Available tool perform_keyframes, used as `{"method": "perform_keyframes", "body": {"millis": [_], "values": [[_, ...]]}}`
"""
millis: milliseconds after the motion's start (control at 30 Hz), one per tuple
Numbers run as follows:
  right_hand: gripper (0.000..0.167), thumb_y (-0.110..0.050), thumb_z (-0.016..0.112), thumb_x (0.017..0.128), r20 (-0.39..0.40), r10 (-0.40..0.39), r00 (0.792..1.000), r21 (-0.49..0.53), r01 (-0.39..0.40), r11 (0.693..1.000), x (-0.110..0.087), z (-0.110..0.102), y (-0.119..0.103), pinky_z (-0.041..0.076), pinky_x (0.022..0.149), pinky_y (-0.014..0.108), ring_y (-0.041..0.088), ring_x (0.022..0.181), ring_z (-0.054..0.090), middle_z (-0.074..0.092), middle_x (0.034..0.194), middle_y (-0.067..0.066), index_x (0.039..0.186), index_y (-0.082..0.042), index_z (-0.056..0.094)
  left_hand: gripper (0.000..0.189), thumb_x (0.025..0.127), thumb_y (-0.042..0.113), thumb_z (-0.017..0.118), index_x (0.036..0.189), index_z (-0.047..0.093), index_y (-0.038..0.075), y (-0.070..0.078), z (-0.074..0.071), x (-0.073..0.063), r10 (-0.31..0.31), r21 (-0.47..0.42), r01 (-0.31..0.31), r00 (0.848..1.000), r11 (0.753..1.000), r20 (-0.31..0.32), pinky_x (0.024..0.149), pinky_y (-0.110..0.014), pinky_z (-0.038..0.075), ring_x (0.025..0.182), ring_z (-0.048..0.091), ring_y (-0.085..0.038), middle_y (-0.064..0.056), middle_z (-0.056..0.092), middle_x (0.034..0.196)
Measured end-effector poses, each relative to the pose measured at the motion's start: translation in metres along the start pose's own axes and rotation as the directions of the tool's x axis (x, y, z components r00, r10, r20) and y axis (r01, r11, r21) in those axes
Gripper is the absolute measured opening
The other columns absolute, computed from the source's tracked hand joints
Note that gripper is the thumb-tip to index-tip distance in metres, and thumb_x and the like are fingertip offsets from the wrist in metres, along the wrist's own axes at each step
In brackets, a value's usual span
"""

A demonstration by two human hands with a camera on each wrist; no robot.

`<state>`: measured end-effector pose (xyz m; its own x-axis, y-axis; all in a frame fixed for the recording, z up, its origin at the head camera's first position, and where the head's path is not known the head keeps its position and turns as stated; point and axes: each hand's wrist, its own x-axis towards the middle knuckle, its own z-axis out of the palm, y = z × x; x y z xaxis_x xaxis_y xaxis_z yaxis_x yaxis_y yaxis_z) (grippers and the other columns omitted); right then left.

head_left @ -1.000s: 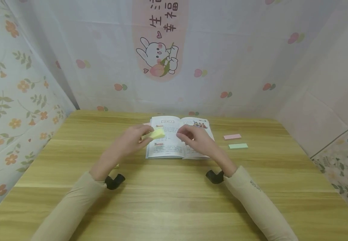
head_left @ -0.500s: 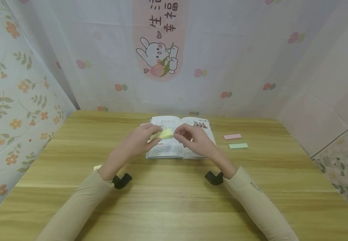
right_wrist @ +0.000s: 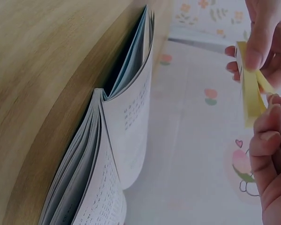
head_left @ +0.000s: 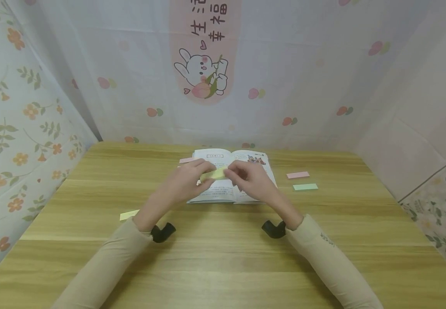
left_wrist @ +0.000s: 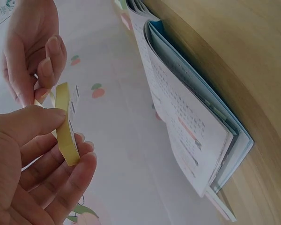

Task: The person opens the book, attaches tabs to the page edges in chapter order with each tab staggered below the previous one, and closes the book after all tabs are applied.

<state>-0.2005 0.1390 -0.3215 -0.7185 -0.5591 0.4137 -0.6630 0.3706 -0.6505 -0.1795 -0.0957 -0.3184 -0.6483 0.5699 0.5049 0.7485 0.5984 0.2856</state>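
A: What are the fingers doing?

B: The left hand pinches the pad between thumb and fingers; the right hand pinches the end of a thin sheet bowing off it.

A: Why hold it that way?

B: Probably the left steadies the pad, leaving its far end for the right to pull at.

A: And beyond them?

B: The pad is above the open book, likely centred to suit both arms. The pink strip and green strip lie to its right, perhaps spaced for easy picking.

A: What's different?

B: A second ago a gap parted the pad from the right fingertips. The left hand has since come across; the book hasn't moved.
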Motion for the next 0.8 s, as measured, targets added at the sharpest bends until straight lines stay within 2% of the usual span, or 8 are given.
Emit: {"method": "perform_keyframes", "body": {"millis": [133,300,533,800], "values": [[0.013,-0.011,0.063,0.1,-0.044,-0.037,0.998,-0.006,0.036,0.999,0.0002,0.0008,0.0,0.039,0.049,0.024,0.01,0.053,0.049,0.059,0.067,-0.005,0.09,-0.008,0.07,0.023,0.088,0.007,0.075,0.11,0.068,0.003,0.002,0.0011,0.0016,-0.031,-0.005,0.031,1.0,1.0,0.006,0.082,-0.035,0.057,0.095,0.067,-0.022,-0.008,0.07,0.106],[0.014,-0.009,0.064,0.099,-0.088,-0.074,0.993,0.01,0.075,0.997,0.0002,0.0012,-0.001,0.039,0.048,0.025,0.011,0.052,0.048,0.057,0.064,-0.007,0.088,-0.007,0.071,0.022,0.087,0.006,0.074,0.108,0.068,0.002,0.0029,0.0031,0.0035,-0.035,-0.014,0.035,0.999,0.999,-0.014,0.081,-0.035,0.056,0.093,0.067,-0.022,-0.008,0.069,0.105],[0.014,-0.009,0.064,0.099,-0.105,-0.11,0.988,0.023,0.113,0.993,-0.0002,0.0007,-0.0043,0.037,0.049,0.025,0.011,0.052,0.047,0.056,0.064,-0.007,0.087,-0.004,0.07,0.021,0.087,0.005,0.074,0.106,0.068,0.002,0.0045,0.0052,0.0047,-0.038,-0.031,0.037,0.999,0.999,-0.033,0.072,-0.03,0.055,0.081,0.064,-0.019,-0.008,0.069,0.102],[0.012,-0.003,0.066,0.096,-0.139,-0.179,0.974,0.0,0.181,0.983,-0.0011,0.0013,-0.0041,0.039,0.049,0.024,0.009,0.051,0.048,0.056,0.064,-0.008,0.085,-0.008,0.07,0.024,0.088,0.006,0.074,0.11,0.069,0.0,0.0069,0.0054,0.0062,-0.06,-0.046,0.058,0.998,0.997,-0.028,0.071,-0.029,0.056,0.078,0.066,-0.019,-0.01,0.07,0.106]]}}
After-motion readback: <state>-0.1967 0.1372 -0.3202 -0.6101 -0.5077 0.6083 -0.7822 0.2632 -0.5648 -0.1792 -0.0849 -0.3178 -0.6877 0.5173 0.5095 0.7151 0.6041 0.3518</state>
